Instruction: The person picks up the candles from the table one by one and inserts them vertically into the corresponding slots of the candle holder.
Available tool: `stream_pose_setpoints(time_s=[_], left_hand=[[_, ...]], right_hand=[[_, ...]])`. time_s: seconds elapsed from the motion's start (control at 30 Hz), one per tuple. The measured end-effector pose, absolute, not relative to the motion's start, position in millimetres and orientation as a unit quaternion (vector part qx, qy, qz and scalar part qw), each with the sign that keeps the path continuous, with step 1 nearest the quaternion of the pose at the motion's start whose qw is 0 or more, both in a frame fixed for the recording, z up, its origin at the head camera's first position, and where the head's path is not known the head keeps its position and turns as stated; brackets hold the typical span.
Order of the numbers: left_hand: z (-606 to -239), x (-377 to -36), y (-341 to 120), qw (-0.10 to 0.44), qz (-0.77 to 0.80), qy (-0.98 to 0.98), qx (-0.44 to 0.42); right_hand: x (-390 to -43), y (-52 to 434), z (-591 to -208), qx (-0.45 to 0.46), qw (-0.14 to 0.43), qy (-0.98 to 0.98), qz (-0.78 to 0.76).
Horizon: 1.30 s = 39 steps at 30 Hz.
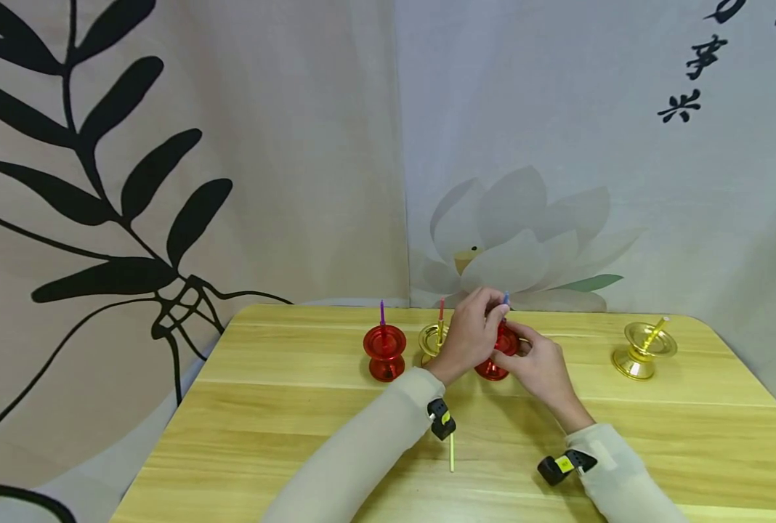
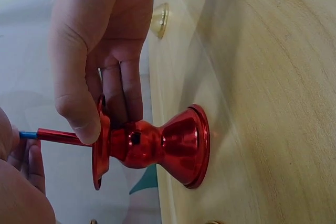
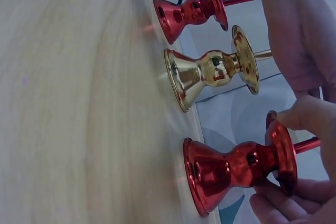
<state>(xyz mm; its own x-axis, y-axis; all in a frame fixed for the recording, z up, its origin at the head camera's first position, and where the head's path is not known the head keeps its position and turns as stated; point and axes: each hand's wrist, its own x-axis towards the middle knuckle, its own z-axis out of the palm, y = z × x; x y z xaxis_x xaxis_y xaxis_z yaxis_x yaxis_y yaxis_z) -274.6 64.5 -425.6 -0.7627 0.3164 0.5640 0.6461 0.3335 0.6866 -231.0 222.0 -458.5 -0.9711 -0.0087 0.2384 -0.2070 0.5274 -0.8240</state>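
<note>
The left hand (image 1: 469, 335) pinches a blue-tipped candle (image 2: 50, 136) in the red holder (image 2: 152, 145) mid-worktop (image 1: 296, 421); the right hand (image 1: 538, 363) grips its cup. Seating step, probably; next calls for a straight push down.

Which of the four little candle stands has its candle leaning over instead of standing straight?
The gold stand off alone at the table's right end: its yellow candle slants sideways. The other three stand grouped near the hands, their candles upright.
</note>
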Motion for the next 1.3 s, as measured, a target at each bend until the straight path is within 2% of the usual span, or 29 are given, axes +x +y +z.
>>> stream_pose_setpoints(time_s=[0.63,1.3], left_hand=[[-426.8,-274.9,64.6,0.162,-0.491,-0.801,-0.301],[-432.8,-277.0,62.5,0.187,-0.469,-0.796,-0.333]], right_hand=[[-232.3,222.4,-459.2,0.064,0.1,-0.869,0.48],[-230.3,221.9,-459.3,0.056,0.096,-0.867,0.486]])
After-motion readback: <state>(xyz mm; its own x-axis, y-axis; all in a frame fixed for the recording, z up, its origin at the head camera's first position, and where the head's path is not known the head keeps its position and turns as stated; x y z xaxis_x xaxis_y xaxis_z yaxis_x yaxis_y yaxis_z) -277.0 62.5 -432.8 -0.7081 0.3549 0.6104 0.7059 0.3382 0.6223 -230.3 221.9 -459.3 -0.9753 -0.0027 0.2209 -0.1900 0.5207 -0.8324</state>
